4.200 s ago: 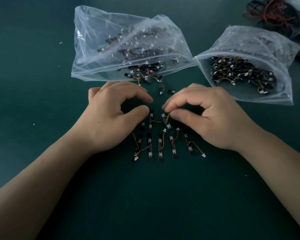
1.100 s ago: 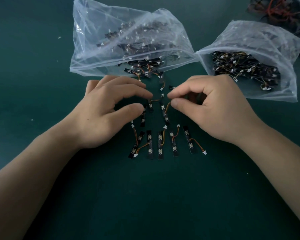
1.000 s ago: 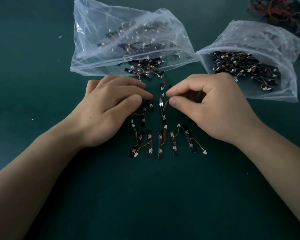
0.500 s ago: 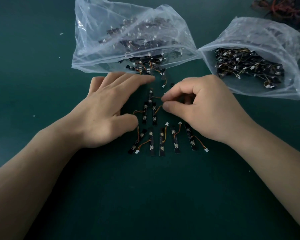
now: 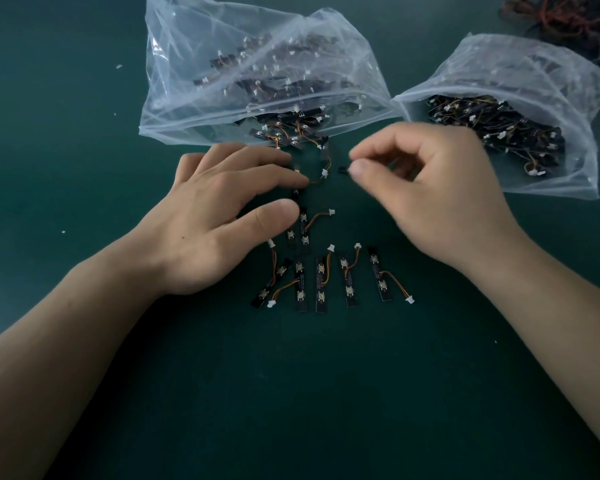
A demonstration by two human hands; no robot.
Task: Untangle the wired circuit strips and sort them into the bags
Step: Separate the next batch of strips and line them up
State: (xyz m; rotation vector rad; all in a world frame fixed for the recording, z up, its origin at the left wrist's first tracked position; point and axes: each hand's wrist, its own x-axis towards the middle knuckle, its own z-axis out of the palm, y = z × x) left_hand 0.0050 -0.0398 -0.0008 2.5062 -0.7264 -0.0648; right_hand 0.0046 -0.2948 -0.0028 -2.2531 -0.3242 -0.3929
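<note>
Five narrow black wired circuit strips lie side by side in a row at the centre of the dark green bench, with their long axes pointing toward the far edge. Each strip carries two pale square components and a short orange-and-yellow lead that ends in a small white plug. Two further strips lie parallel to each other just beyond the row.

The left hand lies palm down, fingers spread and nearly straight. Its thumb tip is just beside the two further strips, and its index fingertip rests on a curved orange lead. The right hand has its fingers curled. The thumb and index tips are drawn close together with nothing visible between them, and the outline is blurred. A small black piece lies on the bench just beside that thumb tip.

Toward the far edge lie two clear, crinkled plastic bags with their mouths facing the hands. The left bag holds black strips with white plugs, and several loose strips spill from its mouth. The right bag holds a dense tangle of strips and yellow leads.

The bench surface is matt and even, with a few white specks. A heap of red and black wires lies at the far right corner.
</note>
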